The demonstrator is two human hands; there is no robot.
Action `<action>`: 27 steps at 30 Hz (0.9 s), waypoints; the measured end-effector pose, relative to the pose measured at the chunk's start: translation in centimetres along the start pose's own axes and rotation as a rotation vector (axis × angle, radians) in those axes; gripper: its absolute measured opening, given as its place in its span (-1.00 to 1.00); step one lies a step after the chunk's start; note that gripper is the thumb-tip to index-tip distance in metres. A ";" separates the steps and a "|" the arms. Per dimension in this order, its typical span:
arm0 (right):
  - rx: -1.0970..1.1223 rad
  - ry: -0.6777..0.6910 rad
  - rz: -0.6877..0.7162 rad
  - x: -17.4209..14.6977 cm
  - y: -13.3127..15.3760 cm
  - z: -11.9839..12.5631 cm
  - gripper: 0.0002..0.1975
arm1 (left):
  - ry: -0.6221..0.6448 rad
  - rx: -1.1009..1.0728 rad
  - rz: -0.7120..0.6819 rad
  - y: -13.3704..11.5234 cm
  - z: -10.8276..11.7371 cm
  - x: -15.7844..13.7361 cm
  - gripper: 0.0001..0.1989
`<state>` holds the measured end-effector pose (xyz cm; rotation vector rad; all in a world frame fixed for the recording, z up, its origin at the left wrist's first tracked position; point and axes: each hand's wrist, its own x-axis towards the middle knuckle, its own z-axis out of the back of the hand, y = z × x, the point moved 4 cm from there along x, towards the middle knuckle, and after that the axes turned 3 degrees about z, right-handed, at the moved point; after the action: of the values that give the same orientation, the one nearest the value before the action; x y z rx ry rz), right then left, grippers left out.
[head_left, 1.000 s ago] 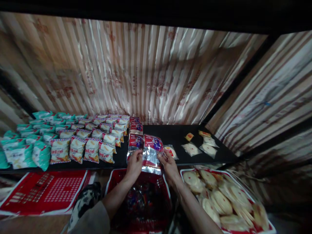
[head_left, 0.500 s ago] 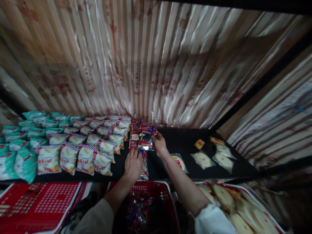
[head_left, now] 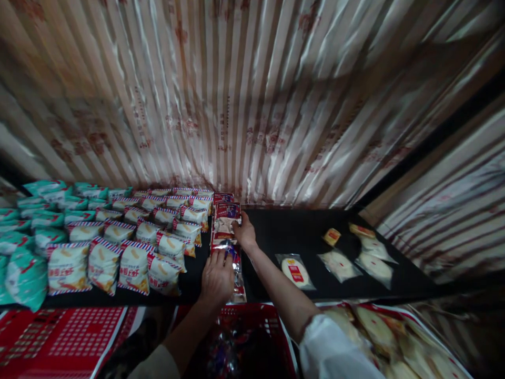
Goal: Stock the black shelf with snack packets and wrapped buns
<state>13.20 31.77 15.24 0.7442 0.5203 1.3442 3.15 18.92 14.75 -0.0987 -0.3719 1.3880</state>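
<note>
On the black shelf, flat red-and-purple foil packets (head_left: pixel 239 287) lie overlapping in a narrow column. My right hand (head_left: pixel 245 232) grips the right edge of one red packet (head_left: pixel 226 217) with a pale lower half, at the far part of this column. The fingers of my left hand (head_left: pixel 218 276) lie stretched out flat on the nearer packets and cover part of them. Just left of the column stand rows of white snack bags (head_left: pixel 134 267) with striped edges. The lettering on the foil packets is too blurred to read.
Teal bags (head_left: pixel 27 276) fill the shelf's left end. To the right lie a round white flatbread pack (head_left: pixel 295 271), more clear packs (head_left: pixel 340 265) and a small yellow pack (head_left: pixel 332 236). Below are red baskets (head_left: pixel 71 329), one holding dark packets, and a crate of flatbreads (head_left: pixel 373 326).
My right hand has moved slightly left and lowered its packet from above the column onto it. My left hand still rests on the nearer packets. The view has shifted a little.
</note>
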 end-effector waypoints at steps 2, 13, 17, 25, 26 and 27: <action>-0.089 0.006 0.030 -0.3 0.4 -0.1 -0.45 | 0.002 -0.015 0.000 0.0 0.1 0.0 -0.62; -0.242 -0.030 0.128 -0.8 1.1 -0.7 -0.59 | -0.006 0.002 -0.005 0.1 -0.2 0.0 -0.65; -0.312 -0.027 0.139 -1.1 1.3 -0.8 -0.63 | -0.040 0.002 -0.013 0.0 0.0 -0.1 -0.67; -0.402 -0.077 0.215 -1.6 1.8 -0.9 -0.60 | -0.094 0.017 -0.031 0.1 -0.2 -0.1 -0.70; -0.402 -0.065 0.225 -1.6 1.9 -1.0 -0.58 | -0.090 0.015 -0.029 0.1 -0.3 -0.1 -0.70; -0.401 -0.038 0.236 -1.5 1.9 -1.1 -0.55 | -0.084 0.014 -0.023 0.1 -0.3 -0.1 -0.70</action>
<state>10.87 30.55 15.78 0.5076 0.1244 1.5892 3.12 18.92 14.42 -0.0246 -0.4326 1.3742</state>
